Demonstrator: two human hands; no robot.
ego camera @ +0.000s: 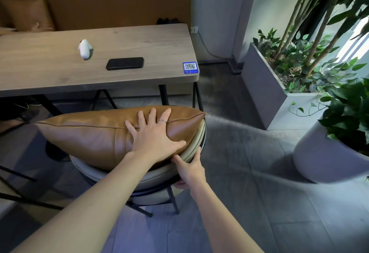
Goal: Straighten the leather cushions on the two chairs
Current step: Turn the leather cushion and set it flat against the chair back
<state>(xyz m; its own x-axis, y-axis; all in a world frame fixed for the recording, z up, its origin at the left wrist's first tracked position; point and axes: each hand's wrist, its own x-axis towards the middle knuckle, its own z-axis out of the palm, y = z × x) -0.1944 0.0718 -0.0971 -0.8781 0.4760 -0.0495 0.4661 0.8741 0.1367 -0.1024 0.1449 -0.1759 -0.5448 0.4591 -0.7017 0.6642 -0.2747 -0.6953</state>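
Note:
A tan leather cushion (89,135) lies along the curved backrest of a grey padded chair (155,176) with black metal legs, close in front of me. My left hand (153,135) lies flat on the cushion's right part, fingers spread, a ring on one finger. My right hand (189,168) grips the chair's backrest rim just below the cushion's right corner, thumb on top and fingers curled under the rim. A second leather cushion (30,15) leans on the brown bench behind the table.
A wooden table (50,69) stands just beyond the chair, bearing a black phone (124,63), a small white device (84,48) and a blue QR sticker (190,67). Grey planters with leafy plants (299,69) and a round pot (329,156) fill the right side. Black frame legs of other furniture (20,196) are at the left.

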